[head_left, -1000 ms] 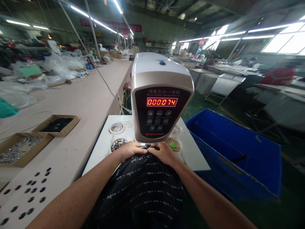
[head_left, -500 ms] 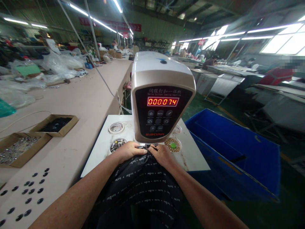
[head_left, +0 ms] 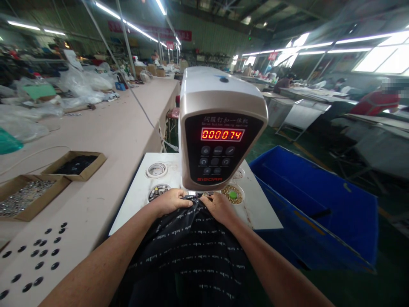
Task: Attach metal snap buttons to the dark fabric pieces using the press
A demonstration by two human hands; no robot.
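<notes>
Black fabric with white printed lettering hangs from both hands toward my lap. My left hand pinches its upper edge from the left, thumb on top. From the right, my right hand grips the same edge, a small gap from the left. Both hands are just below the head of a white and gold button machine, whose red display reads 000074. The machine's head hides its working point and part of the fabric's edge.
The white machine table has round cups, one with small metal parts, another with gold pieces. A blue bin stands at right. On the long left table lie cardboard trays and scattered dark round buttons.
My right hand has shifted slightly from the left hand, widening the gap between the thumbs. Both hands keep hold of the fabric; its folds have moved a little. The display reading is the same.
</notes>
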